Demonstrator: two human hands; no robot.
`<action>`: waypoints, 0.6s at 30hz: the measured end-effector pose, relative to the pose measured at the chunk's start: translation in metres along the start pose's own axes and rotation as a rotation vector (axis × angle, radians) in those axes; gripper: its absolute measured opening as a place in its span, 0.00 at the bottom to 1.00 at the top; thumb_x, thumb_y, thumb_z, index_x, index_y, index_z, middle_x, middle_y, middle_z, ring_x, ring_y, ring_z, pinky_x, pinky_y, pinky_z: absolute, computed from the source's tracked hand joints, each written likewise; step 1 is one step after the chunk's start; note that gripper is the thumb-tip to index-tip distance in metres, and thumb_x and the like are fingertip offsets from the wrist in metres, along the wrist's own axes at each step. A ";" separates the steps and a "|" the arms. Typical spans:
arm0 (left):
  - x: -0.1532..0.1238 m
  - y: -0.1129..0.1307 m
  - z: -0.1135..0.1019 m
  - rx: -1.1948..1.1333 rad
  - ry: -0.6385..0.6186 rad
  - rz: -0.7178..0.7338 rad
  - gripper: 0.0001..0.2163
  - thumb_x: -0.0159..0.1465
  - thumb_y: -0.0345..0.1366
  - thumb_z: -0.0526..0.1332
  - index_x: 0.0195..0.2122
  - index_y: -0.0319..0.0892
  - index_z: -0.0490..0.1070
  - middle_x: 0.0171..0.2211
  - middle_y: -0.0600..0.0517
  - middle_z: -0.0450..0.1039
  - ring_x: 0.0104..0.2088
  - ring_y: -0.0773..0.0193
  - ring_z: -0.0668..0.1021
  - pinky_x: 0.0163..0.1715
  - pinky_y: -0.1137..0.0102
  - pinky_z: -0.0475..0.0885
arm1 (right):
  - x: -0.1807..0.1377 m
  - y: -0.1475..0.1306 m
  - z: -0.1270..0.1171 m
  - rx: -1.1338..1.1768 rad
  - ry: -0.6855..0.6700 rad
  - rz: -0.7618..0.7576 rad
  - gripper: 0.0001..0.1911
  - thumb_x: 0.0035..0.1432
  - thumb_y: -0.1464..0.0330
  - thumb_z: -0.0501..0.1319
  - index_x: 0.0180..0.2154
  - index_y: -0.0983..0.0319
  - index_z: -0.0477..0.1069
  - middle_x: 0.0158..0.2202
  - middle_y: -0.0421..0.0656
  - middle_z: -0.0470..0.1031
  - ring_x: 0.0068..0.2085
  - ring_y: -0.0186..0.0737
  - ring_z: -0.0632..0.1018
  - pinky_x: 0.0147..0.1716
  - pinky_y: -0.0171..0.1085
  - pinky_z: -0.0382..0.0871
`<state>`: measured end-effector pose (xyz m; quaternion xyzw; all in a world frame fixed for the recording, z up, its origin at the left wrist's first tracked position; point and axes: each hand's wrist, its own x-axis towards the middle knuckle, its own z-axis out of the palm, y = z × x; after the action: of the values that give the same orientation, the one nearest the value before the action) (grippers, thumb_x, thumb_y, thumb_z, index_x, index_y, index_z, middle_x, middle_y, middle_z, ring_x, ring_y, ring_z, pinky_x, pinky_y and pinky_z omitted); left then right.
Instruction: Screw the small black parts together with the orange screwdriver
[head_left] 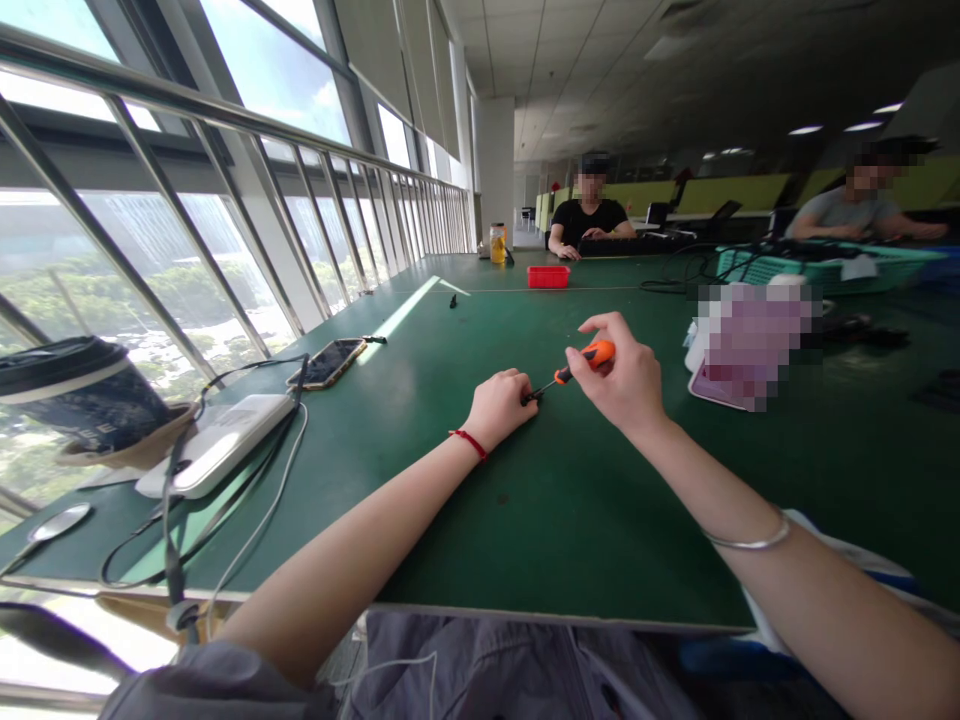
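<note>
My right hand (621, 372) grips an orange and black screwdriver (598, 354) by its handle, with the index finger raised off it. The shaft slants down to the left, and its tip meets a small black part (532, 397) on the green tabletop (450, 500). Closed around that part, my left hand (501, 408) rests on the table and hides most of it, so its exact kind does not show. Farther back lies another small black piece (453, 301), apart from both hands.
A phone (328, 363), white power bank (225, 440), cables and a dark cup (82, 395) are at left. Toward the back stand a red tray (548, 277) and a jar (497, 243). A pink phone (750, 350) and teal basket (817, 268) are right. Two people sit beyond.
</note>
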<state>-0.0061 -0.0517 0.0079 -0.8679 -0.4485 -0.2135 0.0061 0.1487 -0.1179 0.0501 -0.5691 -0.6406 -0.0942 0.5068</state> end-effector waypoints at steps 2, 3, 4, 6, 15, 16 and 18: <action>0.000 0.000 0.000 0.015 0.011 -0.007 0.04 0.56 0.35 0.57 0.29 0.42 0.69 0.34 0.52 0.72 0.35 0.63 0.74 0.29 0.72 0.65 | 0.000 -0.001 0.000 -0.050 0.001 0.026 0.16 0.54 0.53 0.54 0.31 0.59 0.67 0.19 0.37 0.66 0.22 0.36 0.68 0.23 0.33 0.56; 0.000 0.000 0.001 0.021 0.013 -0.009 0.04 0.56 0.35 0.57 0.29 0.42 0.69 0.34 0.52 0.72 0.35 0.63 0.74 0.29 0.72 0.65 | 0.001 -0.001 0.000 -0.051 -0.010 0.026 0.17 0.55 0.52 0.53 0.29 0.59 0.68 0.19 0.38 0.66 0.22 0.36 0.68 0.23 0.33 0.56; 0.000 0.000 0.001 0.024 0.013 -0.009 0.04 0.56 0.36 0.57 0.29 0.42 0.69 0.34 0.52 0.72 0.35 0.63 0.74 0.30 0.72 0.65 | 0.001 -0.002 0.000 -0.036 -0.025 0.019 0.17 0.55 0.53 0.52 0.27 0.59 0.67 0.19 0.38 0.67 0.22 0.36 0.68 0.24 0.33 0.56; -0.001 -0.001 0.000 0.028 0.008 -0.005 0.04 0.56 0.36 0.57 0.29 0.42 0.69 0.34 0.51 0.72 0.35 0.62 0.74 0.30 0.72 0.66 | 0.001 -0.002 0.000 0.002 -0.038 0.000 0.15 0.55 0.55 0.53 0.29 0.59 0.68 0.21 0.38 0.69 0.23 0.35 0.68 0.25 0.33 0.58; -0.001 0.000 -0.002 0.029 -0.016 -0.013 0.04 0.57 0.36 0.58 0.30 0.42 0.69 0.35 0.51 0.72 0.36 0.62 0.74 0.31 0.72 0.67 | 0.000 0.001 0.002 0.093 -0.006 -0.034 0.16 0.49 0.65 0.57 0.43 0.58 0.61 0.27 0.37 0.72 0.23 0.35 0.71 0.24 0.34 0.61; -0.001 0.000 -0.002 0.029 -0.013 -0.009 0.04 0.57 0.36 0.58 0.30 0.42 0.69 0.35 0.51 0.72 0.36 0.62 0.74 0.31 0.72 0.67 | 0.000 0.001 0.002 0.076 -0.004 -0.034 0.16 0.49 0.65 0.57 0.42 0.58 0.62 0.26 0.37 0.71 0.23 0.36 0.71 0.24 0.34 0.60; -0.001 -0.001 -0.001 0.030 -0.007 0.000 0.04 0.57 0.36 0.58 0.30 0.42 0.69 0.35 0.51 0.72 0.36 0.62 0.74 0.31 0.71 0.67 | 0.000 -0.001 0.000 0.026 -0.004 -0.036 0.12 0.50 0.64 0.57 0.39 0.58 0.64 0.23 0.37 0.70 0.23 0.36 0.71 0.24 0.34 0.59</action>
<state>-0.0077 -0.0518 0.0085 -0.8683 -0.4518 -0.2039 0.0175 0.1480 -0.1179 0.0504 -0.5510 -0.6530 -0.0939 0.5111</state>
